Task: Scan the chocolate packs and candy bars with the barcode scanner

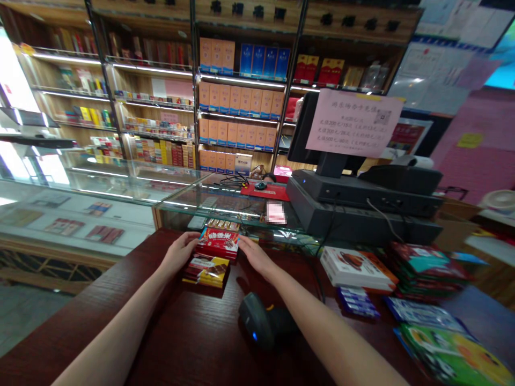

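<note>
A red snack box with white lettering lies at the far side of the dark wooden counter, close to the glass. My left hand is at its left end and my right hand at its right end, fingers pressed against the sides. Just in front of the box, on the near side, is a stack of yellow-and-brown chocolate packs. Behind it shows a row of small gold-coloured packs. Below my right forearm a black barcode scanner rests on the counter, its blue light on.
A cash register with a monitor stands at the right behind the counter. White boxes, blue packs, a stack of dark red-green packs and a green bag lie at the right. The glass display case borders the counter's far edge.
</note>
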{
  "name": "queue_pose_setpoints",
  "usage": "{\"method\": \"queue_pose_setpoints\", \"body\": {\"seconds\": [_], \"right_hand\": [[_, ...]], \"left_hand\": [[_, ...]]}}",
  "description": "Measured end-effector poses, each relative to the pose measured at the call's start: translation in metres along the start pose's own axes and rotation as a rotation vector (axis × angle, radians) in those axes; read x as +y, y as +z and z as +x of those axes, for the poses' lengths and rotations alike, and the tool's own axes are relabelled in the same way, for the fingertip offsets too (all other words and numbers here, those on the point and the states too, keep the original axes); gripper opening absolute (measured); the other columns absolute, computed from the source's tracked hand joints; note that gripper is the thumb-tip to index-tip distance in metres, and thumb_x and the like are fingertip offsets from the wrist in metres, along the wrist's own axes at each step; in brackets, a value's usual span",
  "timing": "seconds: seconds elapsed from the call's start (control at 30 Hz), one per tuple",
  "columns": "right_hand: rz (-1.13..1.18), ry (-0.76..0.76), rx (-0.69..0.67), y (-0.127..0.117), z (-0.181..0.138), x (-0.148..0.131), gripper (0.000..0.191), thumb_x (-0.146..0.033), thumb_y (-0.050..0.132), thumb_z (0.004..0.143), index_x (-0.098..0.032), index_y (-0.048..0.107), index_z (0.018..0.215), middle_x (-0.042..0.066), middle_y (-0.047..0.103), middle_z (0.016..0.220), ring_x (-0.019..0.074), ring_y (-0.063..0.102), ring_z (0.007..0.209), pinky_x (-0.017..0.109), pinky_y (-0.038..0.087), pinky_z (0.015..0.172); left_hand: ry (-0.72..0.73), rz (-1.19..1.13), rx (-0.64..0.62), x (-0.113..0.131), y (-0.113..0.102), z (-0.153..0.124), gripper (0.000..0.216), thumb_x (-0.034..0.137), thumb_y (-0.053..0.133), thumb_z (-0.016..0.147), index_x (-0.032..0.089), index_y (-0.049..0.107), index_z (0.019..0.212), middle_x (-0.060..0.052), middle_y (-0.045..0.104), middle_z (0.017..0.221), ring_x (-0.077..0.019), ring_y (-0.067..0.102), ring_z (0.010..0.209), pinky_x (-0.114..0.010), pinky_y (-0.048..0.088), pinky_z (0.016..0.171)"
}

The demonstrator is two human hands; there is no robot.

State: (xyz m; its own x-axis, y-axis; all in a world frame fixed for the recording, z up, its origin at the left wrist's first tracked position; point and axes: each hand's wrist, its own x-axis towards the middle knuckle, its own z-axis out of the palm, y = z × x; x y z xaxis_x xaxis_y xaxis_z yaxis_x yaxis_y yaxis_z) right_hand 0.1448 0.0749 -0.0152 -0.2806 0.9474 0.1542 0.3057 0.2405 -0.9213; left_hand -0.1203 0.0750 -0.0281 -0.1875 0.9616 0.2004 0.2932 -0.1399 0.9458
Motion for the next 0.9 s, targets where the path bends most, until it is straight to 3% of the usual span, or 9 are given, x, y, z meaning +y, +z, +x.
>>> {"method": "queue_pose_setpoints", "body": {"seconds": [0.9], "right_hand": [[-0.017, 0.027, -0.003, 0.002, -0.0003, 0.0012, 0.05, -0.052, 0.049, 0.097, -0.025, 0.057, 0.139, 0.008, 0.059, 0.145, 0.0242, 0.051, 0.136, 0.043, 0.032, 0.116]], "left_hand": [[0.019, 0.051, 0.0, -0.0078, -0.0016, 0.0023, 0.051, 0.055, 0.066, 0.068, 0.019, 0.069, 0.104, -0.011, 0.077, 0.104, -0.0284, 0.071, 0.1, -0.039, 0.055, 0.088]]}}
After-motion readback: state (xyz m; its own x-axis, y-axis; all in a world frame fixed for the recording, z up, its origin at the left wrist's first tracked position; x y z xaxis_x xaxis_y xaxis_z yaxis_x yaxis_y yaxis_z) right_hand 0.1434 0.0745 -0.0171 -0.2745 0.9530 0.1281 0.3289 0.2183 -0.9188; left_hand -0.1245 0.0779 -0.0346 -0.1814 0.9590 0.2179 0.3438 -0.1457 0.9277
